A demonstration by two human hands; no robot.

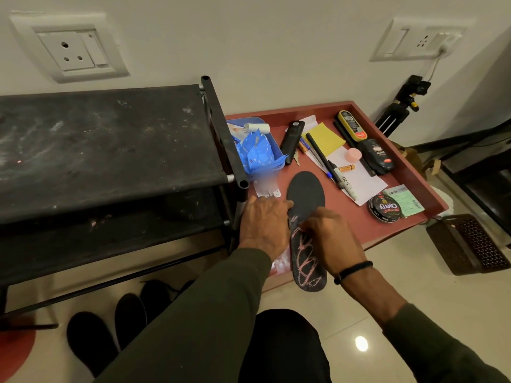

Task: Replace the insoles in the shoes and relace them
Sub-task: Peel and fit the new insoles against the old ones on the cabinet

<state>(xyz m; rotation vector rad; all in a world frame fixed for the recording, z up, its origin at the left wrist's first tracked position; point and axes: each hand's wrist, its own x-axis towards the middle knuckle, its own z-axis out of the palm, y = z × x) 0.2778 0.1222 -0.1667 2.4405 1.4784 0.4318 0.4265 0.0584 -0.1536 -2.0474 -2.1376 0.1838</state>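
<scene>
Insoles are the business of this step: one dark insole (pixel 305 214) with a pink stitched pattern on its heel half is being handled at the near edge of the red counter (pixel 392 233), its toe end lying on the counter and its heel end overhanging that edge. The left hand (pixel 264 226) is laid on the insole's left side, thumb touching its edge and fingers fairly straight; the right hand (pixel 329 239) is curled over its middle and appears to be pinching it, though the fingertips are hidden under the palm. Two more dark insoles (pixel 91 341) lie on the floor beneath the black shoe rack (pixel 110 145), and part of a dark shoe (pixel 157 297) with a loose lace can be seen beside them. No insole is seen inside a shoe, and no lacing is seen done, so the task is judged to be at an early stage. For the next move, the insole would need to be lifted off the counter, matched to the correct shoe, and slid in toe first.
</scene>
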